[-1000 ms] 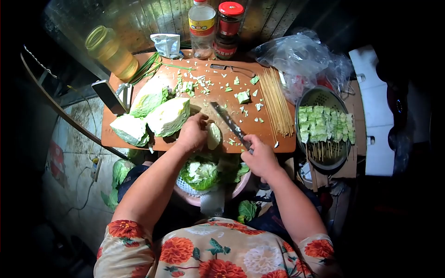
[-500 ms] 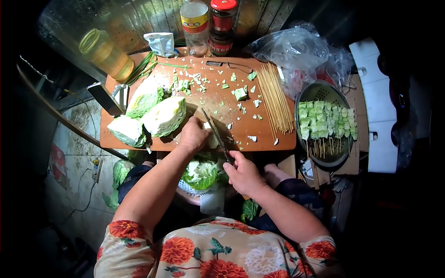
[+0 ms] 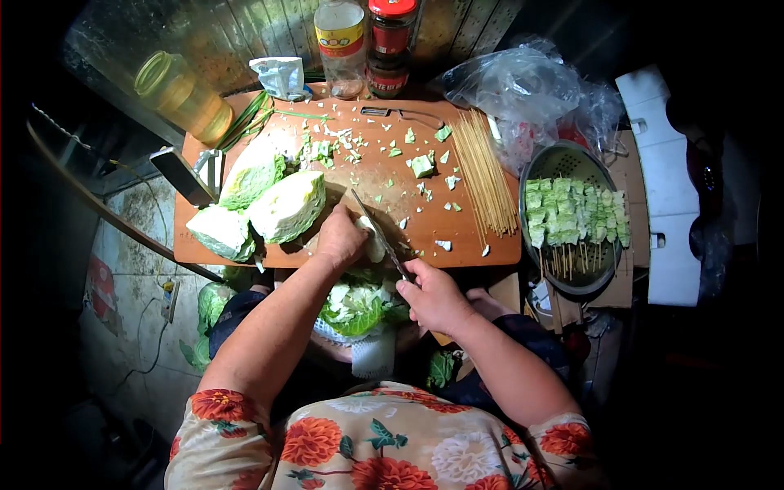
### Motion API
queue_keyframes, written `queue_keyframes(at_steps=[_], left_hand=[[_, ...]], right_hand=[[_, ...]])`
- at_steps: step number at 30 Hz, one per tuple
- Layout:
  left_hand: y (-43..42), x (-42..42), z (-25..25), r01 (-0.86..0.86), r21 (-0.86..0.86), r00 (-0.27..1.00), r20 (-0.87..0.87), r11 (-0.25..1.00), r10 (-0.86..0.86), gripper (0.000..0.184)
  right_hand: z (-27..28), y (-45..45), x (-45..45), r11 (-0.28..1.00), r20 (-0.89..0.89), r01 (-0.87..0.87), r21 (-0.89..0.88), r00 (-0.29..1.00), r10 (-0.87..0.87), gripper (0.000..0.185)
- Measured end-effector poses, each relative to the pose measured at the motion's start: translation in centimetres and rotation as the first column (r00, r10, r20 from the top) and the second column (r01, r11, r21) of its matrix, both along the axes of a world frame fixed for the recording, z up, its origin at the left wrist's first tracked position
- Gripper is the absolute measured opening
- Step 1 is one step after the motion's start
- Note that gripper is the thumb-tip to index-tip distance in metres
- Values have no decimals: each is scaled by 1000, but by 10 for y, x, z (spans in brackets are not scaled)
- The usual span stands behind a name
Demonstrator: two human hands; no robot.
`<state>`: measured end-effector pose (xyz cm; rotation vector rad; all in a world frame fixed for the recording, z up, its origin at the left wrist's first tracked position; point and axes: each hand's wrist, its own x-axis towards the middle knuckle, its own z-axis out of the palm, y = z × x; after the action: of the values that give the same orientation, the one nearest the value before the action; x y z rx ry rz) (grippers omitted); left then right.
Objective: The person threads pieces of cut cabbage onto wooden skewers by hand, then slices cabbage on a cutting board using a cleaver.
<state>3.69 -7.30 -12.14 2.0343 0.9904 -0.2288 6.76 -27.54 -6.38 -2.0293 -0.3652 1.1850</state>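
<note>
My right hand [image 3: 433,292] is closed round the handle of a knife [image 3: 377,226], whose blade slants up and left over the wooden board [image 3: 425,233]. Beside the blade, my left hand [image 3: 341,237] grips a pale piece of cabbage [image 3: 373,245] near the board's front edge; its fingers are partly hidden. Left of that hand lie large cut cabbage wedges [image 3: 287,208]. Small cabbage bits [image 3: 421,167] are scattered behind the knife. Below the board edge, a container [image 3: 359,314] holds loose cabbage leaves.
Bamboo skewers [image 3: 482,175] lie on the board's right side. A colander [image 3: 592,286] beyond them holds skewered cabbage. Along the back stand a clear bottle [image 3: 340,61] and red-lidded jar [image 3: 392,33]. A yellow jar [image 3: 184,102] and a phone [image 3: 181,175] are at left.
My right hand has shifted slightly right and down with the knife. The left hand stays almost in place, and more of the pale cabbage piece shows beside the blade.
</note>
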Motion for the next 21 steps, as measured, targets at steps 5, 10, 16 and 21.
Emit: queue_keyframes(at_steps=[5, 10, 16, 21], left_hand=[[-2, -1, 10, -48, -67, 999, -3, 997, 48, 42], [2, -7, -16, -47, -158, 989, 131, 986, 68, 38], [3, 1, 2, -389, -563, 863, 53, 729, 502, 27], [6, 1, 7, -371, -672, 875, -22, 641, 483, 30]], right_hand=[[-33, 8, -6, 998, 106, 43, 51, 993, -48, 41], [-47, 4, -13, 972, 146, 142, 185, 974, -170, 38], [-27, -6, 2, 914, 115, 402, 62, 907, -406, 45], [-30, -12, -3, 963, 296, 202, 177, 922, -248, 34]])
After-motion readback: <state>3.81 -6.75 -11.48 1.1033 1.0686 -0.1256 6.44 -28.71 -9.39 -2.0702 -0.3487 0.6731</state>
